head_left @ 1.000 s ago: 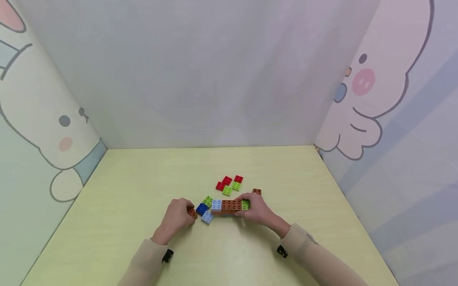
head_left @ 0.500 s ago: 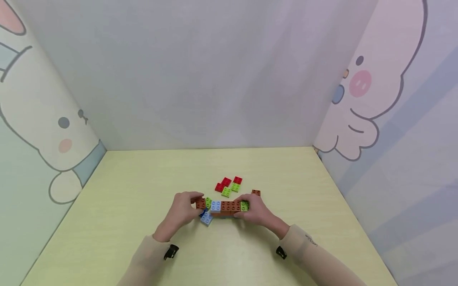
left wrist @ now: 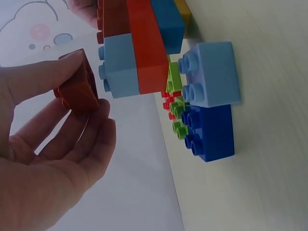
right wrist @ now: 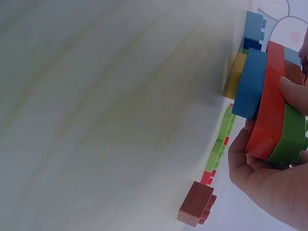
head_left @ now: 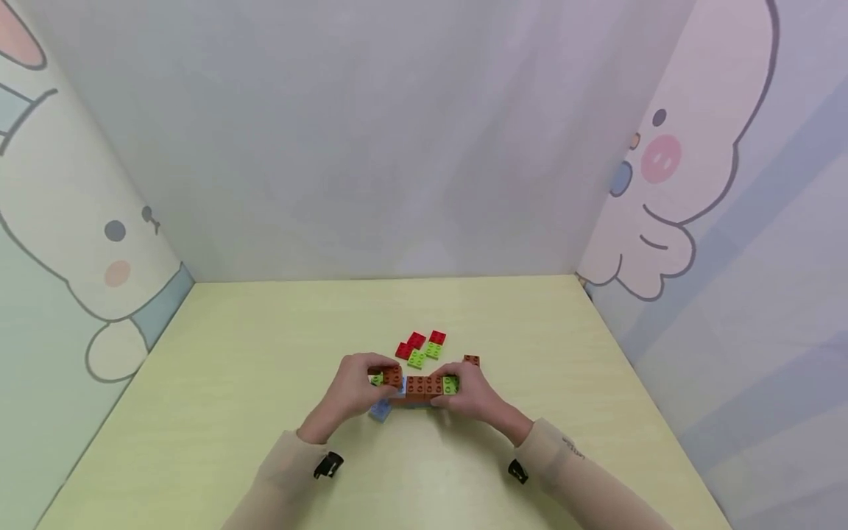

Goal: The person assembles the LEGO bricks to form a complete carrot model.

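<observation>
Thumb and fingers of my left hand (head_left: pixel 351 390) pinch a small brown building brick (head_left: pixel 393 376). In the left wrist view that brick (left wrist: pixel 79 91) is tilted beside the light blue end of a built block stack (left wrist: pixel 151 62), with a gap between them. My right hand (head_left: pixel 473 393) grips the stack's right end, around its green brick (right wrist: pixel 289 132). The stack has a light blue, brown and green top row, a long orange-red layer (right wrist: pixel 269 96), a blue brick (right wrist: pixel 250 82) under it and a yellow one (right wrist: pixel 237 74) at the bottom.
A light blue brick (left wrist: pixel 214 74) and a dark blue brick (left wrist: pixel 211 132) lie at the stack's left. Behind it are several red bricks (head_left: pixel 416 340) and lime green bricks (head_left: pixel 433 350). One brown brick (head_left: pixel 471 360) lies behind the right hand. A grey wall (head_left: pixel 384 147) rises at the table's back.
My left hand has lifted the brown brick and carried it rightward, over the loose blue bricks, to the stack's left end. The right hand keeps its grip on the stack.
</observation>
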`<control>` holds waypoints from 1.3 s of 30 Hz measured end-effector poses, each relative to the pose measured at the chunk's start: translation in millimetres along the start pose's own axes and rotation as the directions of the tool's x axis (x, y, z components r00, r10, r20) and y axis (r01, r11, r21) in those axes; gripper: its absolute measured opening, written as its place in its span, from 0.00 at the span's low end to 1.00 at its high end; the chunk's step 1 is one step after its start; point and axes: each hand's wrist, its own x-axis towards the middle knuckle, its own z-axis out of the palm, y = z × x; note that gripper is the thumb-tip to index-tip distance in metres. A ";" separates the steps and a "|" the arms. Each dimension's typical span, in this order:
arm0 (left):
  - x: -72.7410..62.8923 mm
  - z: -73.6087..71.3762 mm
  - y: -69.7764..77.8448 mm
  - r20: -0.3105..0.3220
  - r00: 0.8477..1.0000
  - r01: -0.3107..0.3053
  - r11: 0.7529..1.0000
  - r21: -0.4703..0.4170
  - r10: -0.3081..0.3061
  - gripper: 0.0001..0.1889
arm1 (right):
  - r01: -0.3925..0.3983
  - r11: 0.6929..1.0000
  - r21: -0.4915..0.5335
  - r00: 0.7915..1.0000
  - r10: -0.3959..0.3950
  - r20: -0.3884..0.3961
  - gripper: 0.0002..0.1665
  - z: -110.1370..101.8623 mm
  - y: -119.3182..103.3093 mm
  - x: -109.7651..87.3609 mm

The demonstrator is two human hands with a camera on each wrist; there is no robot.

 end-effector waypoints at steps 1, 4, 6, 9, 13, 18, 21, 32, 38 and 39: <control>0.3 1.7 0.6 0.006 1.000 -0.006 1.000 0.002 0.005 0.18 | -0.001 1.000 0.003 1.000 0.000 0.003 0.19 0.4 0.1 -0.1; 1.5 6.8 2.3 0.025 1.000 -0.018 1.000 0.003 0.018 0.19 | 0.002 1.000 0.007 1.000 -0.002 0.006 0.19 1.5 0.8 0.1; 2.4 9.7 3.3 0.037 0.999 -0.028 1.000 0.001 0.028 0.19 | 0.008 1.000 0.006 1.000 -0.008 0.004 0.19 1.7 0.8 0.2; 3.6 12.7 3.5 0.054 0.998 -0.030 1.000 -0.003 0.030 0.19 | 0.023 1.000 0.001 1.000 -0.023 0.000 0.19 2.1 0.6 0.3; 4.5 14.3 3.4 0.060 0.998 -0.027 1.000 0.005 0.026 0.19 | 0.038 0.999 -0.003 0.999 -0.038 -0.003 0.19 2.8 0.6 0.3; 5.8 14.9 3.2 0.068 0.997 -0.035 0.999 0.020 0.033 0.19 | 0.031 0.999 -0.008 1.000 -0.031 -0.003 0.19 2.8 0.9 0.3; 7.2 14.9 3.3 0.085 0.996 -0.032 0.999 0.017 0.030 0.19 | 0.020 1.000 -0.009 1.000 -0.020 0.000 0.19 2.4 0.8 0.2; 12.1 12.7 6.4 0.128 0.984 -0.139 0.984 0.115 0.124 0.19 | 0.018 1.000 0.003 1.000 -0.018 0.001 0.19 0.9 -0.2 -0.2; 15.0 11.6 6.5 0.155 0.980 -0.151 0.977 0.151 0.127 0.19 | 0.026 1.000 0.002 1.000 -0.026 0.002 0.19 0.0 0.3 1.1; 15.5 11.4 6.2 0.158 0.980 -0.149 0.977 0.152 0.125 0.19 | 0.025 1.000 0.003 1.000 -0.025 0.003 0.19 -0.3 0.2 1.2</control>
